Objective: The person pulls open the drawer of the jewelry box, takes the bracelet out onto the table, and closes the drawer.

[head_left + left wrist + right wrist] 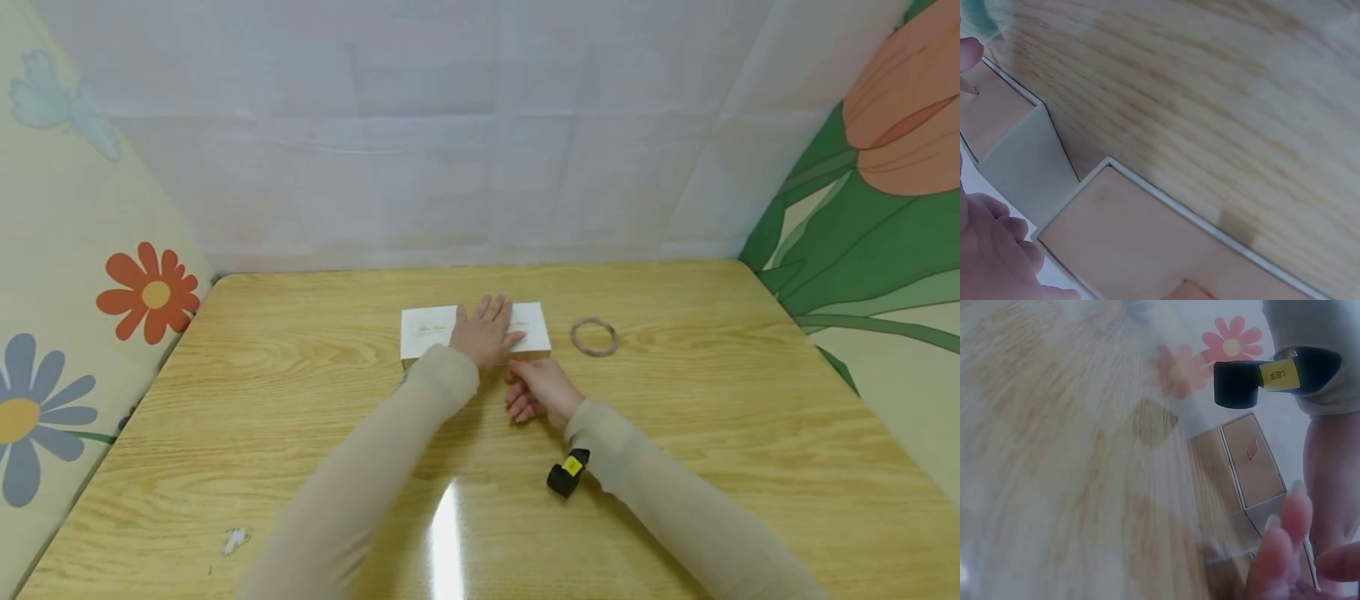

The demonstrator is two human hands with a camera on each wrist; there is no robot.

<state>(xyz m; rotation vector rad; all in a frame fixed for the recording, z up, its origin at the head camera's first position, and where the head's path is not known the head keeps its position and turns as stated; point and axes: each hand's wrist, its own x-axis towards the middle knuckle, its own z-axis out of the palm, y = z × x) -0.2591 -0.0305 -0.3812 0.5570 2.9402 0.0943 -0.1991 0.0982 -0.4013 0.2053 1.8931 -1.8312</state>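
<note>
Two white boxes with brown front panels stand side by side: the left box and the right box. Across their tops, near where they meet, my left hand rests palm down with fingers spread. My right hand has bent fingers close to the right box's front. In the left wrist view a fingertip is beside a small leaf-shaped tab on the brown panel; any grip on that tab is unclear. A similar tab sticks out from the left box's front.
A thin brownish ring lies right of the boxes on the wooden table. A small white scrap is near the front left. A black wrist camera hangs by my right sleeve. A white backdrop rises behind the table.
</note>
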